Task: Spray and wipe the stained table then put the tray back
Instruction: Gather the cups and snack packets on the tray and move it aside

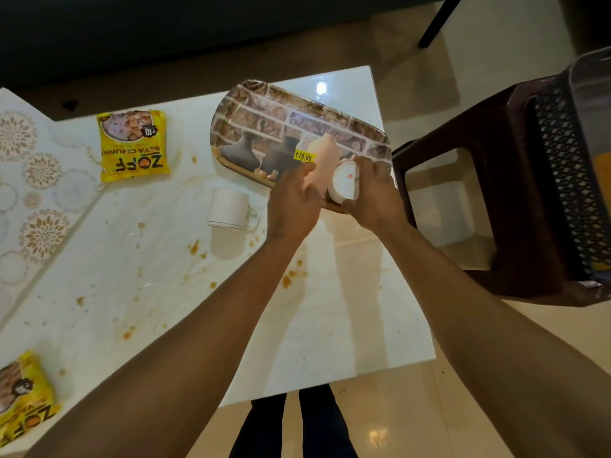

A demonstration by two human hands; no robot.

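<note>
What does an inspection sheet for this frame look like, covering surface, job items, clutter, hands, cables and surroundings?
Surface: white table, orange-brown stains scattered across it; patterned mat at its left end.
Job's things: printed tray at the far right corner, near edge gripped; no spray bottle or cloth seen.
Clutter: white cup on its side at the tray; white mug overturned on the table; two yellow snack packets.
Hands: left hand holds the tray's near edge; right hand grips the cup and that edge.
Cables: nothing seen.
Surroundings: dark brown plastic chair right, tiled floor, dark sofa beyond.
</note>
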